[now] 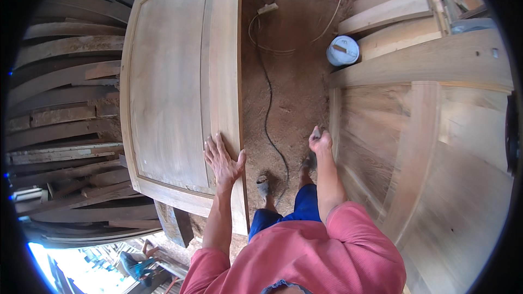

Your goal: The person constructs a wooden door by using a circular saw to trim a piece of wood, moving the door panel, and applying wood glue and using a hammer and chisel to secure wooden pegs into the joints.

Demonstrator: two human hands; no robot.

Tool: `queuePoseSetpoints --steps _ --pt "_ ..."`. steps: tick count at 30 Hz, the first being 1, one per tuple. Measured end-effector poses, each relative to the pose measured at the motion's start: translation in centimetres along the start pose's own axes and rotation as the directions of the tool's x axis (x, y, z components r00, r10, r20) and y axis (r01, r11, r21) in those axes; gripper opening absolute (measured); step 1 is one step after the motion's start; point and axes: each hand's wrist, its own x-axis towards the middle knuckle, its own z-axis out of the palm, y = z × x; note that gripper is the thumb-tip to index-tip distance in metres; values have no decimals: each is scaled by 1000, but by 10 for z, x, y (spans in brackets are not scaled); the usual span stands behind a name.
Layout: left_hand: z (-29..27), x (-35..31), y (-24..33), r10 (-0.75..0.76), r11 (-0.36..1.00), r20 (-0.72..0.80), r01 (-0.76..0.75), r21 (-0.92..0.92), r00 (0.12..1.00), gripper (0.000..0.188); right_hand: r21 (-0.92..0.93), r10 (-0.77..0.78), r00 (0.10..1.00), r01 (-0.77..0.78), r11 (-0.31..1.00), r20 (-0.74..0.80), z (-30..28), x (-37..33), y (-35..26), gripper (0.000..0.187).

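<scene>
My left hand [224,164] lies flat with spread fingers on the right-hand stile of a pale wooden panelled door [169,81], near its close end. The door rests raised above the ground on a wooden support [173,223]. My right hand [321,140] is held over the dirt floor, between that door and a second panelled wooden piece [411,147] on the right. Its fingers are curled closed around a small greyish thing, mostly hidden, whose kind I cannot make out.
Stacked wood planks [71,103] fill the left side. A white bucket [343,50] with a brown piece on its lid stands ahead right, beside more boards [387,10]. A black cable [268,84] runs along the dirt floor from a socket block [267,8] toward my feet.
</scene>
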Motion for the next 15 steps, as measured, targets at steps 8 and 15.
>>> queuePoseSetpoints --steps 8,15 --pt "8 7 1 50 998 17 -51 23 999 102 235 -8 997 -11 972 78 -15 133 -54 34" --pt "8 8 0 81 996 22 -82 31 996 103 413 1 1000 1 911 -7 -37 156 -75 35"
